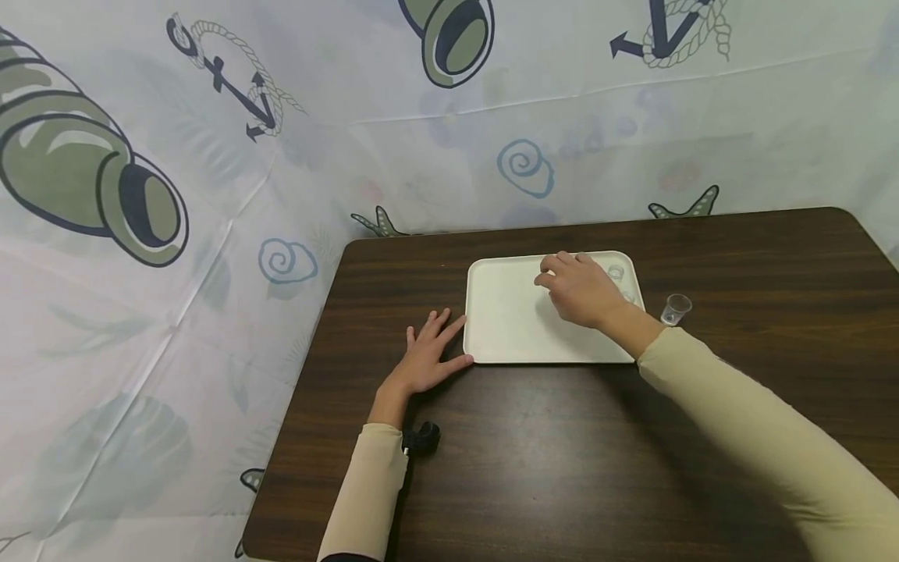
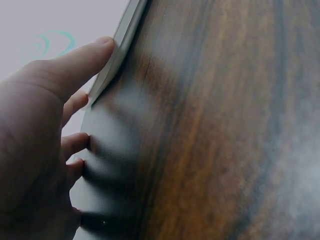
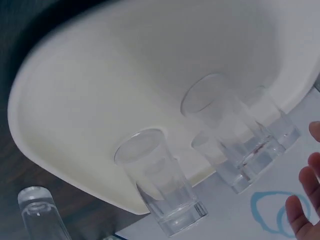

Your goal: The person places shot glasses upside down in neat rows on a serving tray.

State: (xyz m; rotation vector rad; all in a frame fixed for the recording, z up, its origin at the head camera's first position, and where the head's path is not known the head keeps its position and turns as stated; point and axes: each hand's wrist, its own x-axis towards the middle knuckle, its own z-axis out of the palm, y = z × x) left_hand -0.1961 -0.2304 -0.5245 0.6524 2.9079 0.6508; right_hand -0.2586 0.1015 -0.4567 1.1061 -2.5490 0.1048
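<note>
My left hand (image 1: 424,361) lies with fingers spread at the left end of a white tray (image 1: 502,312). In the left wrist view its thumb (image 2: 87,62) rests against the tray's rim. My right hand (image 1: 579,289) hovers over the tray, fingers bent and pointing left, with nothing visible in them. The right wrist view catches only its fingers (image 3: 310,187) at the right edge, apart from the glasses. Several clear drinking glasses stand on the tray, among them a nearer glass (image 3: 160,182) and a larger-looking glass (image 3: 230,120). The hand partly hides them in the head view.
Off the tray's right end, another clear glass (image 1: 676,309) stands on the dark wood table (image 1: 527,460). A cloth backdrop (image 1: 421,156) with sea prints hangs behind and left of the table. A black band (image 1: 421,439) is on the left wrist.
</note>
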